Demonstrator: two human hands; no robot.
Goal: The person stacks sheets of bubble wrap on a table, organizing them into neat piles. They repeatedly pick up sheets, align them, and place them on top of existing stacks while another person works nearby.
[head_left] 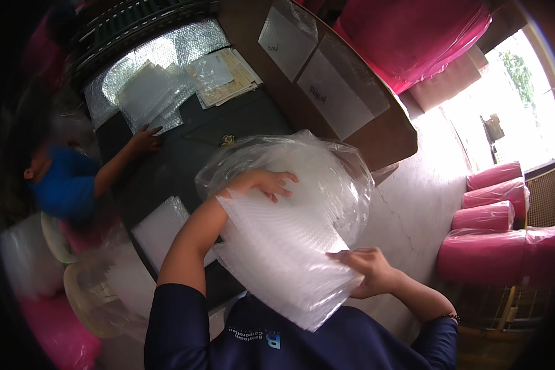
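Note:
A stack of translucent bubble wrap sheets (283,259) is tilted in front of my chest. My right hand (371,271) pinches its right edge, thumb on top. My left hand (274,184) has its fingers spread over a large clear plastic bag (345,176), and it grips nothing. White, sheet-like contents show inside the bag, which sits at the near end of the dark table. One corner of the stack overlaps my left forearm. How far the bag's mouth is open, I cannot tell.
A co-worker in blue (68,182) reaches across the dark table (185,154) toward clear pouches (145,89). More sheets (161,225) lie left of my forearm. A brown cardboard panel (364,74) borders the table. Pink wrapped rolls (499,256) are stacked at right.

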